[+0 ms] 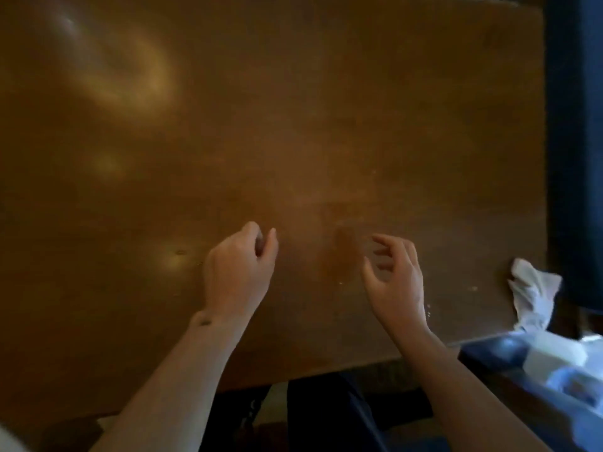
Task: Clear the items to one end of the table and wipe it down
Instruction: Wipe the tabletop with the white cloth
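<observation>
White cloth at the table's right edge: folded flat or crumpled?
Crumpled. The white cloth lies bunched with irregular creases at the table edge, untouched by either hand.

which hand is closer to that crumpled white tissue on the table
Right. The right hand hovers over the table left of the crumpled tissue, apart from it. The left hand is farther left, beyond the right hand.

- Brown wooden table (293, 109): smooth, semi-glossy, soft light sheen well beyond the left-hand fingers (261, 236).
- Duller, scuffed patch between the two sets of fingertips.
- Pale crumbs just right of the right-hand fingers (388, 246).
- White crumpled cloth or paper (532, 288), matt, far right.
</observation>
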Available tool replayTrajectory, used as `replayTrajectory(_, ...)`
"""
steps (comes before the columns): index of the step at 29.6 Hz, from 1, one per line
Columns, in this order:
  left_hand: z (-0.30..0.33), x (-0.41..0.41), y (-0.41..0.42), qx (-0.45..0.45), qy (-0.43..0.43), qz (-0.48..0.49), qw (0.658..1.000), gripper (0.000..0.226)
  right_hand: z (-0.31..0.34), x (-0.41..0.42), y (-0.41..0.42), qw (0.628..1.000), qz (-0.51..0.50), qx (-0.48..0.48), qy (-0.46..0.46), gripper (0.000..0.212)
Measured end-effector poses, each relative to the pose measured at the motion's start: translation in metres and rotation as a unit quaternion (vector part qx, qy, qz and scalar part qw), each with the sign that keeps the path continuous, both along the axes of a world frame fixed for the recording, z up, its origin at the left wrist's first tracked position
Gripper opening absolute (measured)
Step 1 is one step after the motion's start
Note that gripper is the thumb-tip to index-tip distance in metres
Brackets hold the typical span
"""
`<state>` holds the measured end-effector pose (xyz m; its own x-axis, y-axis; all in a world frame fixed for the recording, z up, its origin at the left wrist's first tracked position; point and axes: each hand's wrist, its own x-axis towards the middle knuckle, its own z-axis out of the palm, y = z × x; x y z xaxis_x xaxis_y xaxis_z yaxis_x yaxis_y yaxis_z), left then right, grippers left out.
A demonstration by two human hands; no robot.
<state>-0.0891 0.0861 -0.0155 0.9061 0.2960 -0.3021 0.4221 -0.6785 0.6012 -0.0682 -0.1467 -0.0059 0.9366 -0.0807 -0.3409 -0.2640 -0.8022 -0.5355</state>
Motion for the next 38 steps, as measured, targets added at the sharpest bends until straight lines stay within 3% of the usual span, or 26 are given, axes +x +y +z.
replayTrajectory(4, 0.001, 0.027, -0.102, 0.001, 0.012, -0.141, 0.990, 0.016, -0.001, -0.009, -0.099, 0.997, -0.072, -0.020, 0.037, 0.031)
replayTrajectory(9, -0.003, 0.046, -0.217, 0.008, 0.026, -0.227, 0.973, 0.031, -0.003, -0.012, -0.204, 0.986, -0.141, -0.042, 0.074, 0.021)
replayTrajectory(12, -0.012, 0.055, -0.275, 0.025, 0.006, -0.253, 0.967, 0.044, -0.006, -0.010, -0.262, 0.982, -0.164, -0.091, 0.010, 0.028)
replayTrajectory(15, -0.021, 0.074, -0.318, 0.034, -0.043, -0.253, 0.966, 0.026, -0.016, -0.006, -0.309, 0.965, -0.215, -0.151, -0.025, 0.046)
replayTrajectory(20, -0.040, 0.106, -0.353, 0.086, -0.072, -0.255, 0.960, 0.031, -0.032, 0.001, -0.350, 0.954, -0.228, -0.189, 0.039, 0.075)
replayTrajectory(26, -0.054, 0.142, -0.372, 0.130, -0.042, -0.236, 0.962, 0.036, -0.058, 0.011, -0.372, 0.948, -0.251, -0.166, 0.106, 0.090)
replayTrajectory(29, -0.053, 0.139, -0.370, 0.129, -0.045, -0.215, 0.967, 0.033, -0.061, 0.017, -0.376, 0.941, -0.253, -0.175, 0.139, 0.091)
replayTrajectory(31, -0.041, 0.140, -0.341, 0.121, -0.043, -0.162, 0.978, 0.031, -0.054, 0.032, -0.358, 0.953, -0.212, -0.183, 0.114, 0.090)
replayTrajectory(38, -0.041, 0.134, -0.353, 0.097, 0.015, -0.140, 0.985, 0.034, -0.059, 0.007, -0.368, 0.956, -0.241, -0.136, 0.094, 0.067)
